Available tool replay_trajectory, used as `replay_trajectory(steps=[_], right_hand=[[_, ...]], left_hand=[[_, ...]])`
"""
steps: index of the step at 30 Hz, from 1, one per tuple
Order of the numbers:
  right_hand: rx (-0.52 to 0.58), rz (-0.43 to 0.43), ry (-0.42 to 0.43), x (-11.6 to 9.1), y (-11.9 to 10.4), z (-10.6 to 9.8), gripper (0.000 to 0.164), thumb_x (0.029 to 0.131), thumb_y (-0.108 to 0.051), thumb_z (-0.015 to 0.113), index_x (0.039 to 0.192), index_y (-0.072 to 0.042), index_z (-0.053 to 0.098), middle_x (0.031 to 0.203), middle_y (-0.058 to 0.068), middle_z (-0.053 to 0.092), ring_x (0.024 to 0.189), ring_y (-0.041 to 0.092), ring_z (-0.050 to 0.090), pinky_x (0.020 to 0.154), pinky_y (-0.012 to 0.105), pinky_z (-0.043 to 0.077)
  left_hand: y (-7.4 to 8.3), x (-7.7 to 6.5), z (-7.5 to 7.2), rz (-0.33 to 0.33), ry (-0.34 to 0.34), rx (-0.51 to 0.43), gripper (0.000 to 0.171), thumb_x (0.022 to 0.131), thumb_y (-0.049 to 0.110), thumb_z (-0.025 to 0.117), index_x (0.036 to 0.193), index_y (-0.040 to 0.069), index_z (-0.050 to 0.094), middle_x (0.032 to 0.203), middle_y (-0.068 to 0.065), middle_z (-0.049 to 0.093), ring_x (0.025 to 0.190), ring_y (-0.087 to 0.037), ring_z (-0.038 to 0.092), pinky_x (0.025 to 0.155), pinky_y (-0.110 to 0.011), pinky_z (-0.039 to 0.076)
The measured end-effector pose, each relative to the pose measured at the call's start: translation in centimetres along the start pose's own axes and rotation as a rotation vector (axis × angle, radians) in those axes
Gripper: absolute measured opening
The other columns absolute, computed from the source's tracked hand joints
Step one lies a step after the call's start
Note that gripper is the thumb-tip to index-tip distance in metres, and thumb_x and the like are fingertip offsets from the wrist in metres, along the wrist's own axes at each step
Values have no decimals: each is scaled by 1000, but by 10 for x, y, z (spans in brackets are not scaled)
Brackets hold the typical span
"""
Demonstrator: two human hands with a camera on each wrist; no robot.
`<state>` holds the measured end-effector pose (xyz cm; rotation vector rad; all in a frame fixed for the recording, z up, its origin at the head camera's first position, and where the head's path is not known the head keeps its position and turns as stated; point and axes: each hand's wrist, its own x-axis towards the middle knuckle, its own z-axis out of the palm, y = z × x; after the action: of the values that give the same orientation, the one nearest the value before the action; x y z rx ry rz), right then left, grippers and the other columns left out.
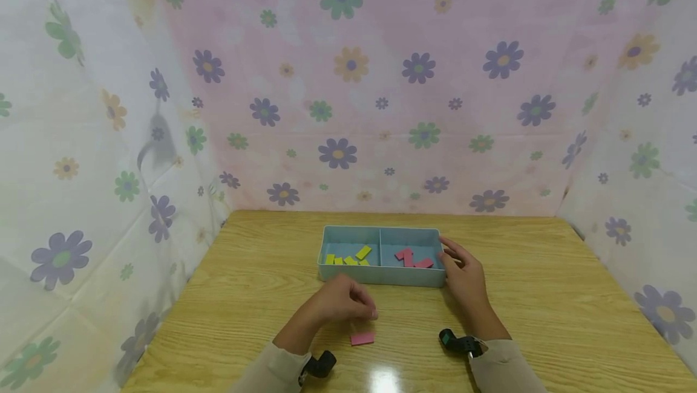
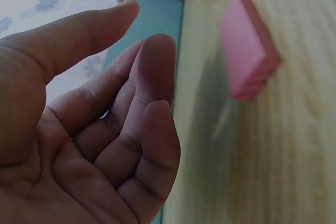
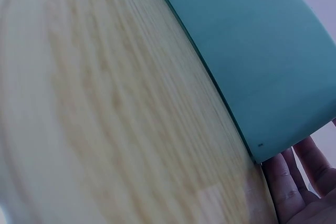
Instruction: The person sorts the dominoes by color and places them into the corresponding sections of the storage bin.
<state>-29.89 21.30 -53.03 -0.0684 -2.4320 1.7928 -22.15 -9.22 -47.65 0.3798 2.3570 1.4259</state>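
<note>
A light-blue two-compartment box [image 1: 392, 276] stands on the table, with yellow blocks [image 1: 363, 252] in its left compartment and pink blocks [image 1: 408, 257] in its right one. My left hand [image 1: 342, 301] hovers in front of the box, fingers loosely bent and nothing between them. Just below it a flat pink block [image 1: 362, 338] lies on the wood; in the left wrist view this pink block [image 2: 244, 51] is beside the fingertips. At the box's right end, my right hand [image 1: 465, 275] rests its fingers [image 3: 283, 182] against the end wall.
The wooden table [image 1: 544, 296] runs back to a flowered cloth [image 1: 381, 78] that hangs behind it and along both sides. Each wrist carries a black camera mount, such as the one [image 1: 457, 343] on the right wrist.
</note>
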Motion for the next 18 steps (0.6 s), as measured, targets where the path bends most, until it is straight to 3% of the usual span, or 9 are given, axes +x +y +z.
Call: replay_trajectory(steps=[6,18], right_hand=[[-6,-7,1,0,2,2,43,106,-42,57,148,-36,58,143,7,58,120,24,58,78,21,56],[5,16,-2,0,-2,0,42,106,-38,58,148,-34,58,145,8,56,123,25,57,80,19,54]], left_hand=[[-8,-3,3,-30,-17,28,8,80,21,89,81,18,82,78,6,77,70,-9,66,61,-25,52],[-14,-3,2,-63,-88,31,13,74,13,92,81,13,81,76,2,76,66,-13,68,60,-29,56]])
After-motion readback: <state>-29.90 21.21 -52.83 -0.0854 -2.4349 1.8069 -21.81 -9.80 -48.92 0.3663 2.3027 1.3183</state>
